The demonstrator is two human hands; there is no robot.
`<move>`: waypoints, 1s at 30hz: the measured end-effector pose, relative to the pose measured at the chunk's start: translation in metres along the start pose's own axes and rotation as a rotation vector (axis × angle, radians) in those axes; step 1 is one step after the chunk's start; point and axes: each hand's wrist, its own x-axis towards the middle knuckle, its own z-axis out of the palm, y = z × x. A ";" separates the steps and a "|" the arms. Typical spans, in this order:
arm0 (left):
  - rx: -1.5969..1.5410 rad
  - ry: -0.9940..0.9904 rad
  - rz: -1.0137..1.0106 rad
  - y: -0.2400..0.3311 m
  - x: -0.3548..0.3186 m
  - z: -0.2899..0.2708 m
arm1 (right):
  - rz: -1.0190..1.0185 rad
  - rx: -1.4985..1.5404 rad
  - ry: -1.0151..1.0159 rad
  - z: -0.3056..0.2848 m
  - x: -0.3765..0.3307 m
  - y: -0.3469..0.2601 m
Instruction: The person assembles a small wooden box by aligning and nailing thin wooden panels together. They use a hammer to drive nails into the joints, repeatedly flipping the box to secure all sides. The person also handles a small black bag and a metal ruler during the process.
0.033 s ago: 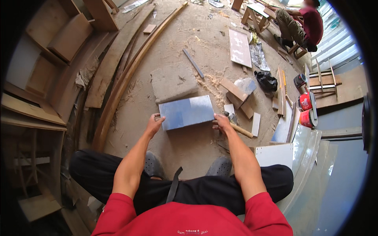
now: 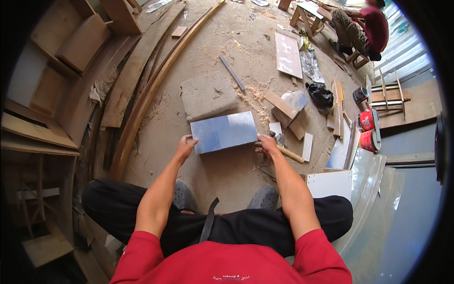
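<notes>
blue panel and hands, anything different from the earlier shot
Nothing visibly changed. The left hand and right hand hold the blue panel by its two ends on the floor, as before.

Panel [image 2: 223,132]: flat, rectangular, blue-grey (one end paler)
Pose: level, slightly tilted
Place: between left hand [image 2: 184,147] and right hand [image 2: 268,144], gripped at both ends
</notes>
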 end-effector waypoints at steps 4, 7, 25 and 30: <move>0.077 -0.096 0.092 -0.034 0.001 -0.001 | 0.023 -0.011 0.006 0.004 -0.010 -0.005; 0.044 -0.137 0.102 -0.039 -0.006 0.005 | -0.002 -0.080 0.032 0.004 -0.017 -0.010; -0.092 -0.086 0.017 -0.033 -0.019 0.008 | -0.417 -0.266 0.059 -0.013 0.067 0.045; -0.075 -0.078 0.010 -0.030 -0.016 0.017 | -0.366 -0.224 0.097 -0.020 0.054 0.035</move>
